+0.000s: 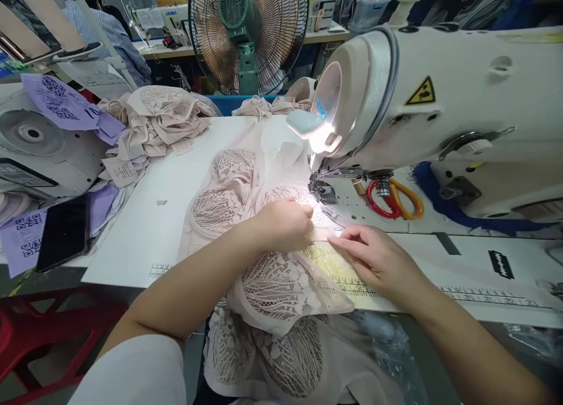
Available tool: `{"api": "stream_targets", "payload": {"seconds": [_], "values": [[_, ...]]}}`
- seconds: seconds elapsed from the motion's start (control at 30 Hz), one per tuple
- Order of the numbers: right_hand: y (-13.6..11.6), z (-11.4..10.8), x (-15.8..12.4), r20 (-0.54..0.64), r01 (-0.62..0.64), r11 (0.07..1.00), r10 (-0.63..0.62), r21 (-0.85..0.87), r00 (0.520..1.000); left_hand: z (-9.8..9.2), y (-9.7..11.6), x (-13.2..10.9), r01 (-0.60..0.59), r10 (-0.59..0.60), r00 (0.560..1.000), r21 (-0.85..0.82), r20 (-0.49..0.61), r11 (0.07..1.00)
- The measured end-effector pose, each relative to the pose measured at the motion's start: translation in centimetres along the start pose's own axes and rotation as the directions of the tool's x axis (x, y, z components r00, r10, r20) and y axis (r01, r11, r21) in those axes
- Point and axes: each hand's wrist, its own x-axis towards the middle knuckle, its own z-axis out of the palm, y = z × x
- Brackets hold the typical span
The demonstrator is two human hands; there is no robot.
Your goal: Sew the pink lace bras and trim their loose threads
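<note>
Beige lace fabric (pixel 281 284) with cup-shaped pieces lies across the white table and hangs over its front edge. My left hand (pixel 288 224) is closed on this fabric, just in front of the sewing machine's presser foot (pixel 313 185). To its right, my right hand (pixel 367 253) pinches the end of a narrow beige strip (pixel 321 235) between thumb and fingers. That strip spans the short gap between both hands. The machine's lamp lights the fabric near the needle, and the fabric under my left hand is hidden.
Red- and orange-handled scissors (pixel 396 199) lie beside the machine (pixel 440 94). A razor blade (pixel 500 264) is at right. Fabric heaps (pixel 162 117), a phone (pixel 64 232) and purple papers (pixel 21 240) are at left. Behind stand a fan (pixel 248 35) and a seated person (pixel 108 41).
</note>
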Motion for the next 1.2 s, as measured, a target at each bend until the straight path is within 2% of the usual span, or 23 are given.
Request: {"api": "stream_targets", "payload": {"seconds": [0.13, 0.27, 0.5, 0.6, 0.7, 0.87, 1.07, 1.2], "values": [[-0.2, 0.0, 0.3, 0.009, 0.049, 0.999, -0.049, -0.023, 0.999, 0.2, 0.0, 0.2, 0.047, -0.044, 0.998, 0.075, -0.041, 0.996], [-0.2, 0.1, 0.9, 0.01, 0.067, 0.995, -0.066, -0.072, 0.998, 0.5, -0.3, 0.2, 0.042, -0.039, 0.998, 0.063, -0.044, 0.997], [0.0, 0.2, 1.6, 0.107, 0.068, 0.972, -0.045, -0.225, 0.993, 0.8, -1.3, 0.6, 0.058, -0.057, 0.998, 0.053, -0.023, 0.997], [-0.1, 0.3, 2.1, 0.155, 0.036, 0.961, 0.007, -0.274, 0.988, 0.9, -1.6, 0.9, 0.066, -0.065, 0.998, 0.073, -0.022, 0.995], [-0.6, 0.3, 2.9, 0.224, -0.036, 0.948, 0.111, -0.316, 0.968, 1.0, -1.8, 1.0, 0.08, -0.077, 0.996, 0.077, -0.034, 0.994], [-2.3, 0.1, 4.5, 0.296, -0.139, 0.904, 0.273, -0.404, 0.915, 1.2, -1.9, 1.3, 0.076, -0.066, 0.993, 0.101, -0.101, 0.992], [-3.6, 0.1, 5.8, 0.364, -0.228, 0.852, 0.424, -0.472, 0.829, 1.4, -2.3, 1.4, 0.046, -0.038, 0.997, 0.129, -0.064, 0.991], [-3.5, 0.4, 5.6, 0.342, -0.212, 0.85, 0.405, -0.482, 0.848, 1.6, -3.1, 1.4, 0.011, -0.006, 0.999, 0.116, -0.046, 0.993]]}}
